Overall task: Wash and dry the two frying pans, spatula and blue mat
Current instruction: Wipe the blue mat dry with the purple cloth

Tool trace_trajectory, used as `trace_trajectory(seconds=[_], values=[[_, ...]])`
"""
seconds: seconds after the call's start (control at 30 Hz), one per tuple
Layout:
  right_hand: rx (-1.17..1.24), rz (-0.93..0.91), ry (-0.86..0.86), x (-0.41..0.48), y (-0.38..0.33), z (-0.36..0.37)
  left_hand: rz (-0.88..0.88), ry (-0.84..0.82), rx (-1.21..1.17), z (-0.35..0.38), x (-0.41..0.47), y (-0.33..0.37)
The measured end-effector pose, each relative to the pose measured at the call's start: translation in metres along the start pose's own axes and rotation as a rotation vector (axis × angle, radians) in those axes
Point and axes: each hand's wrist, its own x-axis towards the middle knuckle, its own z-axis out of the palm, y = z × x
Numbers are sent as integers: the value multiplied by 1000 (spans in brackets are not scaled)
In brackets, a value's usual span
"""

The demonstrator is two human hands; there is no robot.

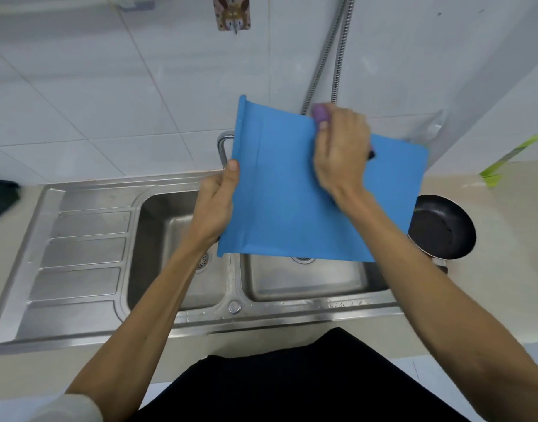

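Above the double sink (85, 239), we see the blue mat (276, 202) held in the air by both hands, its broad face turned toward the camera. It covers the divide between the two basins and hides most of the tap (223, 144) behind it.

Left hand (214, 205): the thumb (232, 166) lies on the near face, at the mat's left border, and the remaining fingers pass behind the sheet, so that the mat is pinched at that edge.

Right hand (337, 153): it rests on the near face close to the top edge, fingers curled round a purple item (321, 112) that is pressed against the mat. Motion blur keeps us from naming the item or from separating the fingers.

Orientation: a raised lip runs along the left border, nearly upright but leaning slightly right toward its top. The top edge slopes down to the right and ends in a rounded corner. We read the long axis as running left to right along this slope, though the two sides differ little.

Surroundings: one black frying pan (441, 228) sits on the counter just right of the sink, partly under the mat's lower right corner. Two metal hoses (337, 56) hang on the tiled wall.
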Motion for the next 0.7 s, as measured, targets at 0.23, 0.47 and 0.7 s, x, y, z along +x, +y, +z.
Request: trace_trajectory(seconds=[0.23,0.47,0.7], values=[[99,-167,-109,-18,-82,16,-4,66,23,27,-2,4],[236,-414,-185,-47,-72,-2,-34,158,-45,23,10,20],[472,84,135,3,-89,-6,-26,126,21,28,-8,28]])
